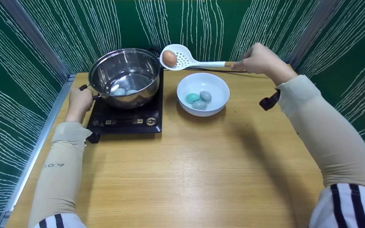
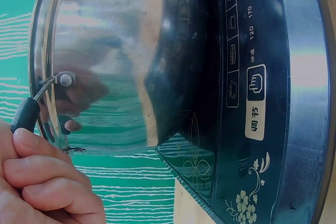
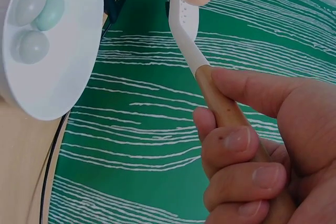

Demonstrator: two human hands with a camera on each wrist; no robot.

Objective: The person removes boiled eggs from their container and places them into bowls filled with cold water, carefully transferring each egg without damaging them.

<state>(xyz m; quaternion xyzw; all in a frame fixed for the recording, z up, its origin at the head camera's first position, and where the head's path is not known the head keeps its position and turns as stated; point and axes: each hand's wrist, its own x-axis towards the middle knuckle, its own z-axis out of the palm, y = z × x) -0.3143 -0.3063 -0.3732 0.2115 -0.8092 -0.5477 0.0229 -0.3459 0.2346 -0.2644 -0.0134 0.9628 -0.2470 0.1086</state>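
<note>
Holding a slotted spoon (image 1: 185,60) in the right hand (image 1: 260,60), with fingers curled snugly round its wooden handle (image 3: 226,109) and thumb laid along it. Carrying one brown egg (image 1: 169,59) in the spoon's white head, raised by the right rim of a steel pot (image 1: 130,103); impossible to tell whether touching that rim. Gripping the pot's black handle (image 2: 25,116) with the left hand (image 1: 80,100), fingers closed. Inside the pot, on a cooker (image 1: 125,122), two pale eggs (image 1: 119,91). Right of it, on the counter (image 1: 185,164), a white bowl (image 1: 203,79) with three eggs (image 1: 193,98), one green.

left wrist view: pot (image 2: 115,35) cut by top edge | eggs inside (image 1: 119,91): partly hidden (count unclear)
</note>
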